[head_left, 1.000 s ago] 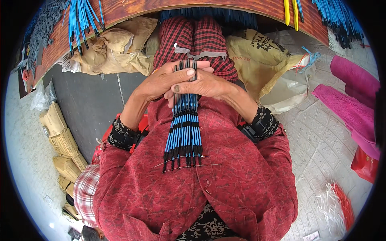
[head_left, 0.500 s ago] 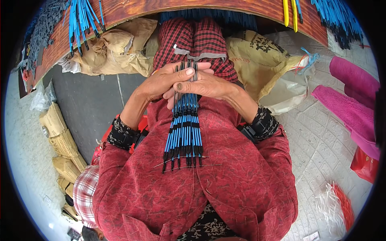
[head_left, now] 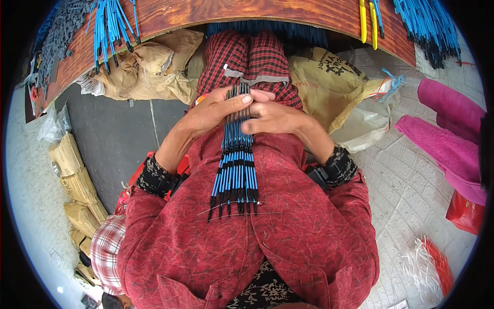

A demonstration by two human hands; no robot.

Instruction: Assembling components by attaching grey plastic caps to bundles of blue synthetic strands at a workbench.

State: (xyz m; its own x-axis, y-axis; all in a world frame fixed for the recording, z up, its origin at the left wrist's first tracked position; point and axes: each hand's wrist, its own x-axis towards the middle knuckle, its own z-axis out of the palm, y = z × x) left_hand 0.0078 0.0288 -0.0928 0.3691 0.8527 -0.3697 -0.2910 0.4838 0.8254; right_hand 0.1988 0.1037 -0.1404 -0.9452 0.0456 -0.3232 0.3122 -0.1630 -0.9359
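A narrow panel of thin blue and black rods [head_left: 236, 175] lies along the front of my red jacket, fanning wider toward my body. Two thin wires [head_left: 267, 212] run crosswise through its near end. My left hand [head_left: 218, 110] is closed around the panel's far part, thumb on top and fingers underneath. From the other side my right hand [head_left: 280, 117] grips the panel's right edge, its thumb, slightly blurred, over the rods. The right fingers are mostly hidden behind the rods and the left hand.
A wooden table [head_left: 206, 14] curves across the far side. Loose blue rods [head_left: 110, 33], more blue rods [head_left: 429, 31] and yellow-handled pliers [head_left: 368, 23] lie on it. Sacks [head_left: 154, 67] stand beneath. Purple cloths [head_left: 447, 139] hang at right; another person's plaid sleeve [head_left: 108, 252] shows lower left.
My right thumb has slid off the middle of the rods, back toward the right and nearer my body. My left hand keeps its hold, and the panel stays in place.
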